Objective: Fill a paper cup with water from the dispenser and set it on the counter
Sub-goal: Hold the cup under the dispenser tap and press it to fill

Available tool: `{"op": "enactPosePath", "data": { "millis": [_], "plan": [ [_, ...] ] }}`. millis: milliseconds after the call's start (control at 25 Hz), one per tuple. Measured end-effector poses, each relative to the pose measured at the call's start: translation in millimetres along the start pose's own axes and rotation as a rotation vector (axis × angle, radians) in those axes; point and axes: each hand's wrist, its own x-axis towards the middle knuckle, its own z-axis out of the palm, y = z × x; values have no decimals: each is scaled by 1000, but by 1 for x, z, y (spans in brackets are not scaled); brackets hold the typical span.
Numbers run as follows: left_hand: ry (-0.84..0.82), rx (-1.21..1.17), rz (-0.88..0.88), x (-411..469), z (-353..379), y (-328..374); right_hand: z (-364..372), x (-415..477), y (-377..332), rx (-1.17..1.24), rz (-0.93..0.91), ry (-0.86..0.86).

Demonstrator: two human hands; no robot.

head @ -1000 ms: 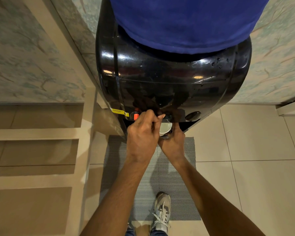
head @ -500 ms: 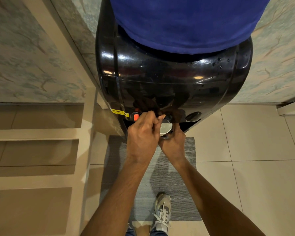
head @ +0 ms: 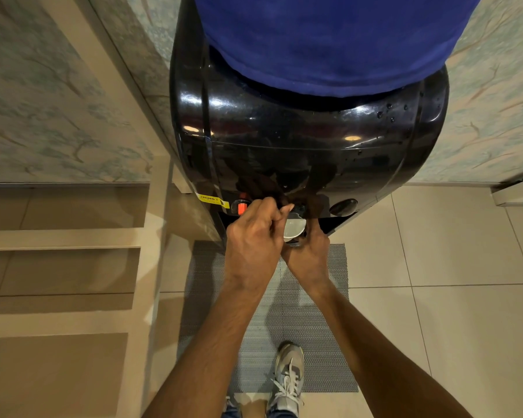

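Note:
A glossy black water dispenser [head: 308, 140] stands in front of me with a blue-covered bottle [head: 329, 40] on top. A white paper cup [head: 294, 229] sits under the middle tap, only its rim and inside showing. My right hand [head: 308, 254] is wrapped around the cup from below. My left hand [head: 254, 236] is closed, thumb and fingers pressed on the middle tap lever just above the cup. Whether water is flowing is hidden by my hands.
A red tap button [head: 241, 208] is left of my hands and a dark round tap [head: 343, 206] to the right. A grey mat [head: 323, 327] lies under the dispenser, my shoe [head: 289, 375] on it. Beige shelves [head: 61, 239] stand at left, tiled floor at right.

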Motion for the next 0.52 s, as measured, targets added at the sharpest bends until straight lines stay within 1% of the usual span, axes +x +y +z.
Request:
{"op": "enactPosePath", "data": {
  "millis": [520],
  "plan": [
    [-6,16,27,0,0,0,0,0,-6,54,-13,6]
  ]
}}
